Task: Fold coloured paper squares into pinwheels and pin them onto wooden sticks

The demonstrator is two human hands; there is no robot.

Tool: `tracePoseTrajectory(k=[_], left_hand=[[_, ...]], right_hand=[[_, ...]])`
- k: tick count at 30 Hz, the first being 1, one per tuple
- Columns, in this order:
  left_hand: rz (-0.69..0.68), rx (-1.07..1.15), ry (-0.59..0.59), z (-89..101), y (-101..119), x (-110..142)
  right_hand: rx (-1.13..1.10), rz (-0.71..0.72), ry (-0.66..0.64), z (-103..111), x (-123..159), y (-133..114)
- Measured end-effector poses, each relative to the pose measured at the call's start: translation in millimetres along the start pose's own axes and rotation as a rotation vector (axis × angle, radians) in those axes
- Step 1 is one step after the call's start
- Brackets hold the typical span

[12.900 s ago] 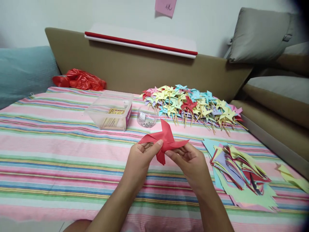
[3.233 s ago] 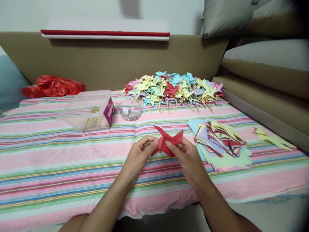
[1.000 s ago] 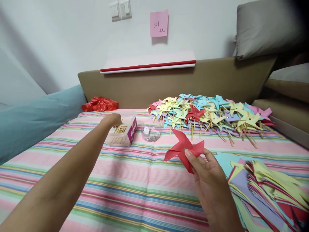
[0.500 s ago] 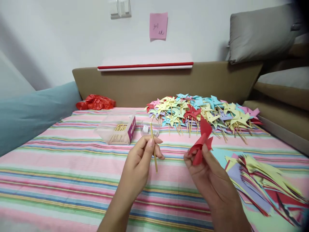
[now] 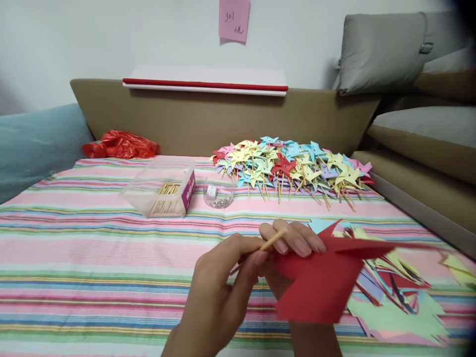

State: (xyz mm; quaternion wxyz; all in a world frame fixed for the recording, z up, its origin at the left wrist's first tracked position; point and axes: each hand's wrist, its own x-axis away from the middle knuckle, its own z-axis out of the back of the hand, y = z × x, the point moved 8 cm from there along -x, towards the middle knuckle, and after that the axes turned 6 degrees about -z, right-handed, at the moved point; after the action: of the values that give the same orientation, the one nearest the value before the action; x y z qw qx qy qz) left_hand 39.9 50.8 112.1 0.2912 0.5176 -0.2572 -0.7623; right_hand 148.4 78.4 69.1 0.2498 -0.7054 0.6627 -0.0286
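Striped cloth (image 5: pixel 111 253), sofa behind. Left hand (image 5: pixel 223 292) pinches wooden stick (image 5: pixel 274 239); right hand (image 5: pixel 292 240) grips red paper pinwheel (image 5: pixel 320 282), above cloth's near edge. Hands close together. Finished pinwheels (image 5: pixel 284 166) piled toward far right corner, paper stack (image 5: pixel 394 282) on right side.

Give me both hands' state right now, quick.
Left hand: closed, pinching a thin tan wooden stick.
Right hand: fingers curled, holding a red folded-paper pinwheel; its thumb is hidden.
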Motion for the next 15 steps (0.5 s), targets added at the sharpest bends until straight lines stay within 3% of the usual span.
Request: tracePoseTrajectory(k=[3,6,15], left_hand=[[-0.099,-0.031,-0.038,-6.3,17.1,-2.3],[-0.164,-0.059,-0.087,-12.3,26.4,-2.4],[-0.104,-0.11,-0.105,-17.7,19.1,2.5]], right_hand=[[-0.038,0.009,-0.116,-1.3,-2.0,-1.3],[-0.037,-0.002,-0.151,0.2,-3.1,-3.6],[0.113,-0.008,-0.071,-13.2,0.5,-6.6]])
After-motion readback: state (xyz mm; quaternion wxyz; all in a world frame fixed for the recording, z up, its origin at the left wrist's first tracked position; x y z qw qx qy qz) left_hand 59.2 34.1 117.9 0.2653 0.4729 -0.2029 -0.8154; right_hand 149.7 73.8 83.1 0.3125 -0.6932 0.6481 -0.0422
